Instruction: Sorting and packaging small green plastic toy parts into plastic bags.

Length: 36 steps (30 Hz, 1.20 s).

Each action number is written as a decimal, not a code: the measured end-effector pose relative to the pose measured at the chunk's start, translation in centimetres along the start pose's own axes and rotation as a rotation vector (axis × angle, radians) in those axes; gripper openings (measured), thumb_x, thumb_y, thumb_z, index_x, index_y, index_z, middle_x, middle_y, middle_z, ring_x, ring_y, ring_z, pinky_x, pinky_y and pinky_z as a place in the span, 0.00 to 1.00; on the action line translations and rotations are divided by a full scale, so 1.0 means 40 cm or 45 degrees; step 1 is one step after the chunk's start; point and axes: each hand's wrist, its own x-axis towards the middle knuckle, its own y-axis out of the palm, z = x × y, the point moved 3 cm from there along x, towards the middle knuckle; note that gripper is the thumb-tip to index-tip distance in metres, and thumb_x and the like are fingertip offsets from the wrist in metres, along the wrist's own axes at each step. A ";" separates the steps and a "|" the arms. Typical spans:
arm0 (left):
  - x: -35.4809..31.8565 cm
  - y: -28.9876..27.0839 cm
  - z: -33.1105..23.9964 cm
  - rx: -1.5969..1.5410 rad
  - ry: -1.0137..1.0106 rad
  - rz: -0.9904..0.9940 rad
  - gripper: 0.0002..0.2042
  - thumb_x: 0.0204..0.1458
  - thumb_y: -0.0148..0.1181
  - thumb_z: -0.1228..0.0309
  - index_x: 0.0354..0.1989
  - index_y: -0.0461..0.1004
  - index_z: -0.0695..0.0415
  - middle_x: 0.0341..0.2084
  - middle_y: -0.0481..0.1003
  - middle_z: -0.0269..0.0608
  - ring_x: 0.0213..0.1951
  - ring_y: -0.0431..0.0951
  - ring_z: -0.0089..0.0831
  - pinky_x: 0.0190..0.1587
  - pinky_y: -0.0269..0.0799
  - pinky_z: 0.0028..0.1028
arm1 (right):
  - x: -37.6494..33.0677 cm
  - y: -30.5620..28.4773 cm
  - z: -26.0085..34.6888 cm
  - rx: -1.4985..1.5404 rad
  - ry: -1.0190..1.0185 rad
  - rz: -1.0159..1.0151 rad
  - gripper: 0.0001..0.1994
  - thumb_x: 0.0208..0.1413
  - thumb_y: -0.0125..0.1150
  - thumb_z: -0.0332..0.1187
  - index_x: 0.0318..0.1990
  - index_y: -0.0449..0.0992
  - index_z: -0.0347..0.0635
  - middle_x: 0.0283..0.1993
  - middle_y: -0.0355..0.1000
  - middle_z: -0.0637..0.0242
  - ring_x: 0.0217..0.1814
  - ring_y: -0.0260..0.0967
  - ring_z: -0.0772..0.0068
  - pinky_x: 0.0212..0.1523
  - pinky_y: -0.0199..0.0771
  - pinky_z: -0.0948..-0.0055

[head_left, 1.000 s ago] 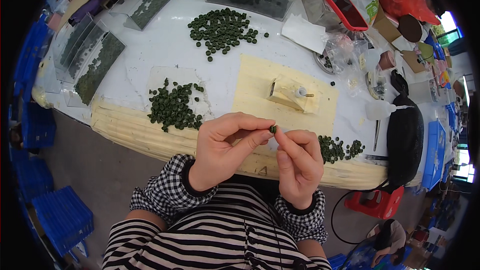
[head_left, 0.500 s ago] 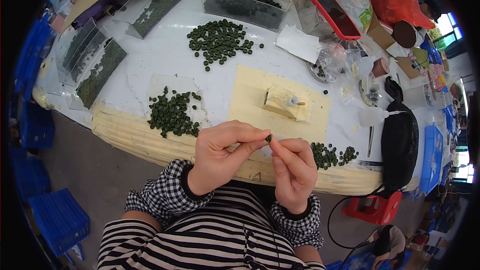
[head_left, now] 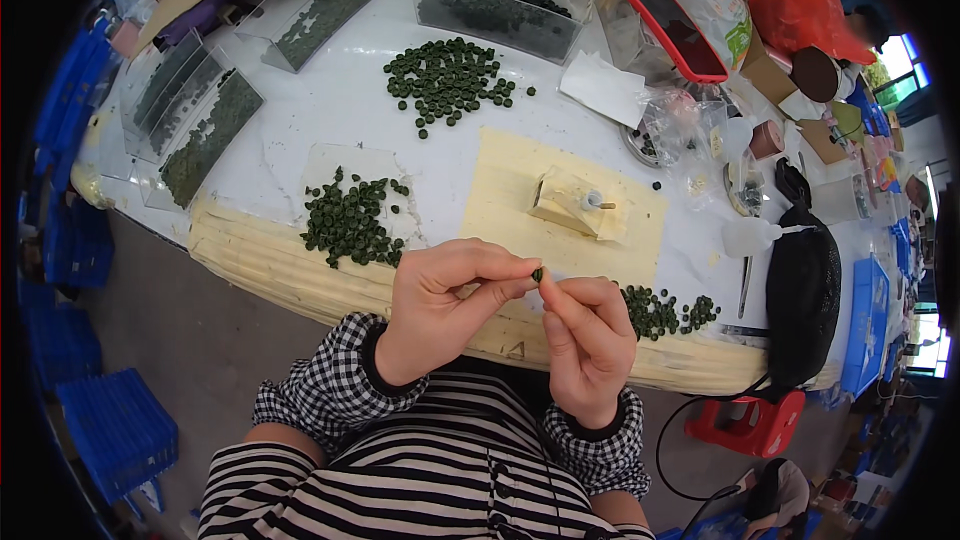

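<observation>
The white table (head_left: 330, 100) is laid out as it was a second ago — the pale yellow mat (head_left: 500, 190) with its small block (head_left: 565, 202), the large spread of dark green discs (head_left: 445, 80) further back, and the smaller heap (head_left: 350, 220) by the near edge have not shifted. What has changed is slight: both hands sit a touch nearer the body and closer together. The left hand (head_left: 435, 305) and right hand (head_left: 585, 345) meet fingertip to fingertip, each pinched shut on one small green disc (head_left: 537, 275) held between them above the table's front edge — so the piece is apparently being worked or checked in the fingers, not yet set down.
</observation>
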 end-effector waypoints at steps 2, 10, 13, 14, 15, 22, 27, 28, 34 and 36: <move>-0.001 -0.001 0.000 -0.010 -0.022 0.003 0.09 0.52 0.61 0.85 0.41 0.81 0.64 0.33 0.79 0.42 0.35 0.79 0.23 0.37 0.75 0.19 | -0.003 0.001 0.001 0.034 0.045 0.005 0.16 0.54 0.59 0.18 0.51 0.78 0.34 0.40 0.71 0.61 0.37 0.67 0.71 0.38 0.68 0.78; 0.002 0.003 -0.002 -0.148 -0.166 0.028 0.09 0.54 0.60 0.85 0.43 0.79 0.67 0.37 0.78 0.44 0.40 0.80 0.26 0.45 0.79 0.22 | -0.008 0.004 0.004 0.084 0.128 -0.031 0.15 0.56 0.57 0.19 0.52 0.78 0.34 0.41 0.70 0.61 0.38 0.67 0.73 0.40 0.68 0.79; 0.003 0.003 -0.001 -0.176 -0.154 0.040 0.09 0.54 0.59 0.85 0.44 0.79 0.67 0.38 0.78 0.44 0.41 0.80 0.26 0.45 0.79 0.22 | -0.008 0.003 0.002 0.050 0.098 -0.041 0.16 0.55 0.58 0.19 0.52 0.78 0.34 0.41 0.71 0.61 0.37 0.68 0.73 0.37 0.69 0.79; 0.003 0.003 -0.001 -0.177 -0.160 0.039 0.10 0.54 0.59 0.85 0.44 0.78 0.67 0.38 0.78 0.44 0.41 0.80 0.26 0.45 0.79 0.22 | -0.006 0.003 -0.001 0.045 0.083 -0.051 0.16 0.54 0.59 0.18 0.52 0.78 0.34 0.40 0.71 0.60 0.36 0.68 0.72 0.33 0.68 0.79; 0.004 0.004 -0.002 -0.177 -0.166 0.037 0.10 0.54 0.59 0.84 0.44 0.78 0.67 0.38 0.78 0.44 0.41 0.80 0.26 0.45 0.79 0.22 | -0.005 0.003 -0.002 0.040 0.067 -0.061 0.17 0.53 0.61 0.18 0.51 0.78 0.33 0.39 0.71 0.60 0.35 0.69 0.71 0.30 0.68 0.79; 0.005 0.004 -0.004 -0.181 -0.183 0.034 0.10 0.54 0.59 0.84 0.45 0.78 0.67 0.38 0.78 0.44 0.41 0.80 0.26 0.46 0.79 0.22 | -0.005 0.005 -0.005 0.034 0.043 -0.073 0.17 0.52 0.60 0.17 0.51 0.78 0.34 0.39 0.71 0.60 0.35 0.68 0.70 0.29 0.67 0.79; 0.005 0.002 -0.002 -0.167 -0.138 0.036 0.10 0.54 0.59 0.85 0.44 0.79 0.66 0.37 0.79 0.44 0.40 0.80 0.25 0.44 0.78 0.21 | -0.004 0.004 -0.001 0.039 0.065 -0.064 0.17 0.52 0.60 0.17 0.51 0.78 0.34 0.39 0.72 0.60 0.35 0.69 0.70 0.31 0.68 0.78; 0.005 0.001 -0.001 -0.162 -0.121 0.040 0.10 0.54 0.59 0.85 0.44 0.79 0.65 0.37 0.79 0.44 0.39 0.80 0.25 0.43 0.78 0.21 | -0.002 0.004 0.001 0.036 0.045 -0.059 0.17 0.52 0.60 0.17 0.52 0.78 0.34 0.39 0.72 0.60 0.35 0.69 0.70 0.31 0.69 0.79; 0.005 -0.001 -0.001 -0.086 -0.058 0.075 0.10 0.53 0.60 0.86 0.43 0.80 0.64 0.35 0.79 0.43 0.38 0.80 0.25 0.43 0.77 0.21 | 0.002 -0.002 0.001 0.064 0.018 -0.016 0.17 0.53 0.59 0.17 0.52 0.78 0.33 0.40 0.72 0.59 0.36 0.69 0.69 0.33 0.70 0.79; 0.003 -0.001 -0.001 -0.106 -0.064 0.072 0.10 0.53 0.60 0.85 0.44 0.80 0.64 0.35 0.79 0.43 0.39 0.80 0.25 0.43 0.77 0.21 | -0.002 -0.002 0.001 0.055 0.019 -0.021 0.17 0.53 0.59 0.16 0.52 0.78 0.33 0.40 0.72 0.59 0.36 0.70 0.69 0.33 0.70 0.79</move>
